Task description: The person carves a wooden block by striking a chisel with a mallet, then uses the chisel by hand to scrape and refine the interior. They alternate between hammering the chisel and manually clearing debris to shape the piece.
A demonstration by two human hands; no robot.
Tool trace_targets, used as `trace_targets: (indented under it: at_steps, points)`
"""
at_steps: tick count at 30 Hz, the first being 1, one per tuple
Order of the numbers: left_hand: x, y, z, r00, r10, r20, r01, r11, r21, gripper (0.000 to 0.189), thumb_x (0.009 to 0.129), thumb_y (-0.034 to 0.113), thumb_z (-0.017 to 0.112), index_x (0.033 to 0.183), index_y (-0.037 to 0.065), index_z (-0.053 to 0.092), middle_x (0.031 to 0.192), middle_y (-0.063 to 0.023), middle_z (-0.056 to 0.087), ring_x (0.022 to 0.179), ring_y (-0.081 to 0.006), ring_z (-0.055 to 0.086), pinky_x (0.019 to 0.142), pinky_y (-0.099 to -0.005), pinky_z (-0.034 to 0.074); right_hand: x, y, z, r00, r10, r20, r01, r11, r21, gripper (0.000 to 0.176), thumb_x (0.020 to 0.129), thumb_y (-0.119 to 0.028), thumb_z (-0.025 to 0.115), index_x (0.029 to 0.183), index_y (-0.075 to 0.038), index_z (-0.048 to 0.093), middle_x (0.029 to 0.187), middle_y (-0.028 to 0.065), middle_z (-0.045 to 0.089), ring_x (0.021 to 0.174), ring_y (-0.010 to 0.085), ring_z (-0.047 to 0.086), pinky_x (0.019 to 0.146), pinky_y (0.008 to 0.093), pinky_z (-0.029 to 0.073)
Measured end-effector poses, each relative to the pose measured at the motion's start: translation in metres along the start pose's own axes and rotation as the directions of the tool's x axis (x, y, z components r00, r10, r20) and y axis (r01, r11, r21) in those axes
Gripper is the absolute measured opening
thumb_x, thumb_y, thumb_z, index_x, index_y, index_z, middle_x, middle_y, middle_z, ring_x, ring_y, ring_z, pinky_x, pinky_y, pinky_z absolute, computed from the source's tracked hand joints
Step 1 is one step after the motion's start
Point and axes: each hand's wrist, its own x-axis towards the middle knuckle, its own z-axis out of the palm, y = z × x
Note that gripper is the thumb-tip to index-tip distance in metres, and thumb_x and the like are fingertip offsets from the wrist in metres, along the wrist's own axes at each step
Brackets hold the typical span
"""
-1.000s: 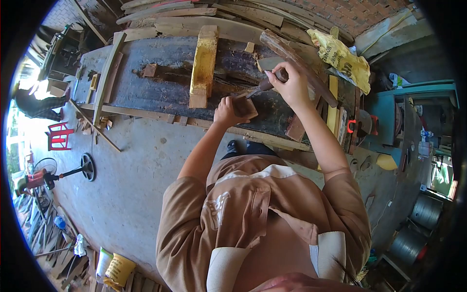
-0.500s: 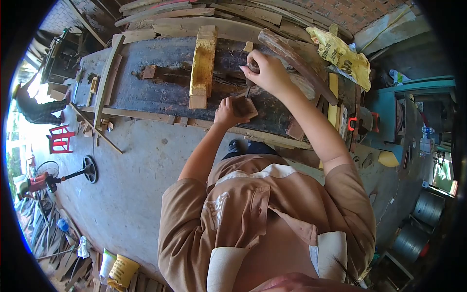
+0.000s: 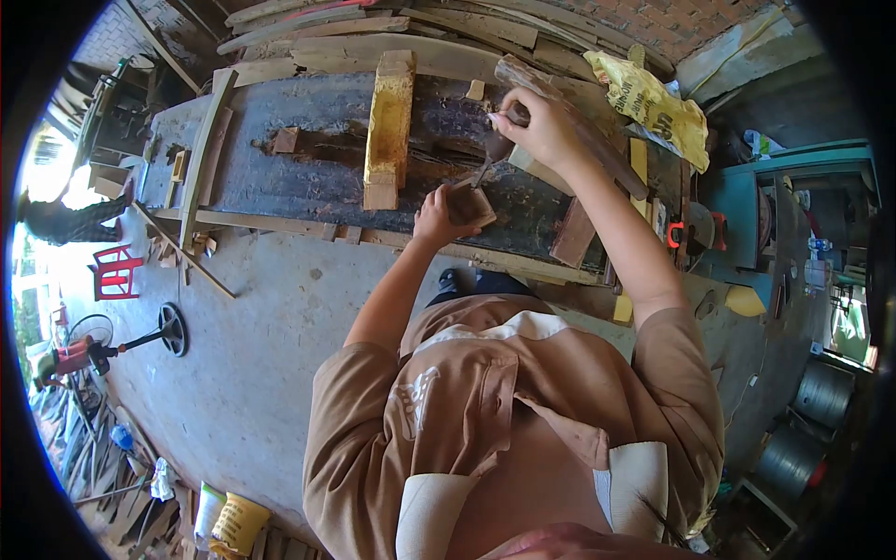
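Note:
My left hand [image 3: 435,218] is wrapped round a small hollow wooden block [image 3: 474,207] near the front edge of the dark workbench [image 3: 327,98]. Above and to the right of it, my right hand [image 3: 530,126] grips the wooden handle of a thin tool [image 3: 497,147]. The tool slants down to the left, its tip at the block's upper part; whether it touches cannot be made out. A yellow-faced wooden beam [image 3: 388,131] lies across the bench left of both hands.
A long dark timber [image 3: 569,121] lies under my right forearm, near a yellow sack [image 3: 651,105]. Long boards [image 3: 401,51] line the far side. A handsaw [image 3: 697,233] is at the right. At far left are another person [image 3: 70,219] and a red stool [image 3: 116,272].
My right hand has moved right, and the tool has gone from nearly upright to slanting. My left hand and the block have barely moved.

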Motion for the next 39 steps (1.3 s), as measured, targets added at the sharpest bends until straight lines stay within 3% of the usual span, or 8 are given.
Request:
trace_targets:
  at_steps: [11, 14, 17, 19, 20, 32, 36, 39]
  points:
    - [0.002, 0.000, 0.002, 0.999, 0.028, 0.016, -0.029, 0.998, 0.052, 0.112, 0.044, 0.053, 0.081, 0.132, 0.008, 0.027, 0.129, -0.0161, 0.039, 0.121, -0.0314, 0.038, 0.097, -0.0468, 0.033, -0.011, -0.032, 0.029, 0.983, -0.137, -0.119, 0.101, 0.958, -0.269, 0.024, 0.076, -0.024, 0.067, 0.078, -0.008, 0.049, 0.065, 0.0085, 0.058, 0.053, 0.0254, 0.057, 0.047, 0.0333, 0.045]
    - [0.000, 0.025, -0.012, 1.000, 0.007, 0.006, -0.009, 0.952, 0.305, 0.115, 0.045, 0.053, 0.081, 0.134, 0.009, 0.023, 0.132, -0.0167, 0.036, 0.123, -0.0311, 0.035, 0.098, -0.0474, 0.031, -0.016, -0.039, 0.045, 0.970, -0.221, -0.102, 0.178, 0.930, -0.322, 0.025, 0.076, -0.028, 0.066, 0.080, -0.009, 0.049, 0.066, 0.0071, 0.057, 0.054, 0.0248, 0.058, 0.047, 0.0328, 0.047]
    - [0.017, 0.039, -0.026, 0.985, 0.133, -0.110, -0.118, 0.984, 0.135, 0.094, 0.053, 0.042, 0.081, 0.127, 0.006, 0.036, 0.127, -0.0172, 0.042, 0.117, -0.0293, 0.043, 0.094, -0.0432, 0.037, -0.015, -0.048, 0.049, 0.973, -0.227, -0.026, 0.203, 0.910, -0.363, 0.025, 0.080, -0.029, 0.059, 0.082, -0.007, 0.048, 0.064, 0.0107, 0.057, 0.055, 0.0288, 0.059, 0.046, 0.0383, 0.047]
    - [0.030, 0.056, -0.045, 0.880, 0.445, -0.167, -0.463, 0.719, -0.519, 0.064, 0.061, 0.027, 0.077, 0.113, 0.002, 0.050, 0.110, -0.0169, 0.055, 0.101, -0.0265, 0.055, 0.083, -0.0379, 0.044, -0.015, -0.052, 0.049, 0.975, -0.224, 0.008, 0.211, 0.906, -0.366, 0.025, 0.079, -0.030, 0.059, 0.083, -0.007, 0.049, 0.066, 0.0108, 0.057, 0.057, 0.0290, 0.060, 0.049, 0.0390, 0.048]
    - [0.032, 0.069, -0.053, 0.846, 0.473, -0.247, -0.534, 0.736, -0.416, 0.035, 0.067, 0.012, 0.070, 0.097, -0.001, 0.056, 0.092, -0.0133, 0.061, 0.085, -0.0214, 0.060, 0.071, -0.0327, 0.047, -0.016, -0.053, 0.049, 0.973, -0.228, 0.017, 0.219, 0.907, -0.359, 0.026, 0.079, -0.030, 0.059, 0.084, -0.007, 0.049, 0.066, 0.0110, 0.057, 0.057, 0.0294, 0.060, 0.049, 0.0395, 0.048]
    - [0.051, 0.099, -0.052, 0.827, 0.436, -0.355, -0.556, 0.542, -0.630, 0.023, 0.075, 0.004, 0.061, 0.096, 0.000, 0.053, 0.088, -0.0091, 0.060, 0.083, -0.0141, 0.056, 0.070, -0.0293, 0.046, -0.017, -0.044, 0.032, 0.991, -0.133, -0.015, 0.117, 0.919, -0.376, 0.033, 0.074, -0.036, 0.066, 0.086, -0.009, 0.051, 0.072, 0.0077, 0.059, 0.058, 0.0280, 0.059, 0.052, 0.0371, 0.048]
    - [0.041, 0.120, -0.071, 0.883, 0.343, -0.319, -0.452, 0.441, -0.775, 0.018, 0.075, 0.004, 0.059, 0.092, 0.000, 0.054, 0.087, -0.0088, 0.059, 0.085, -0.0141, 0.055, 0.071, -0.0288, 0.046, -0.015, -0.043, 0.016, 0.992, -0.122, 0.026, 0.124, 0.940, -0.317, 0.042, 0.078, -0.042, 0.062, 0.101, -0.008, 0.052, 0.094, 0.0106, 0.059, 0.077, 0.0281, 0.061, 0.064, 0.0363, 0.050]
    - [0.050, 0.111, -0.068, 0.723, 0.501, -0.476, -0.691, 0.534, -0.488, 0.010, 0.076, 0.005, 0.059, 0.085, 0.001, 0.056, 0.081, -0.0056, 0.059, 0.077, -0.0124, 0.055, 0.067, -0.0281, 0.045, -0.012, -0.026, 0.003, 0.982, -0.180, -0.051, 0.167, 0.966, -0.197, 0.048, 0.081, -0.044, 0.057, 0.112, -0.007, 0.050, 0.112, 0.0135, 0.054, 0.098, 0.0290, 0.056, 0.079, 0.0369, 0.047]
